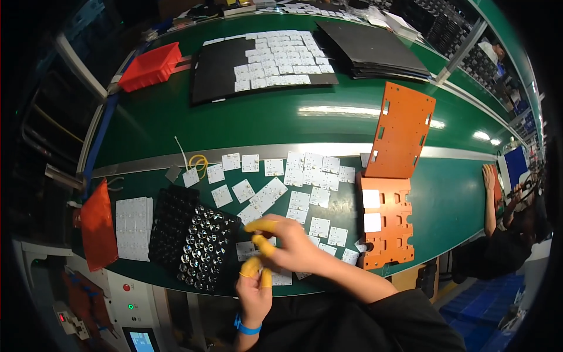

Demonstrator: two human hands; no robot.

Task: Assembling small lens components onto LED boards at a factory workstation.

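Observation:
My left hand (254, 296), with yellow finger cots and a blue wristband, is at the near edge of the bench. Its fingertips are pressed together; whatever they may hold is hidden. Just above it, my right hand (291, 246) has its yellow-covered fingers curled close to the left fingertips, and nothing between them can be made out. To the left of both hands lies a black tray (205, 249) full of clear, shiny round lenses. Around and under my right hand are scattered small white square circuit boards (319, 227), some still joined in a strip (262, 199).
An orange hinged fixture (390, 220) stands open at right, with two white boards in it. Left are white panels (134, 229) and a red bag (98, 229). Farther back are a board-covered black sheet (220, 67), stacked black sheets (375, 53) and a red bin (151, 67). A co-worker's hand (488, 176) is far right.

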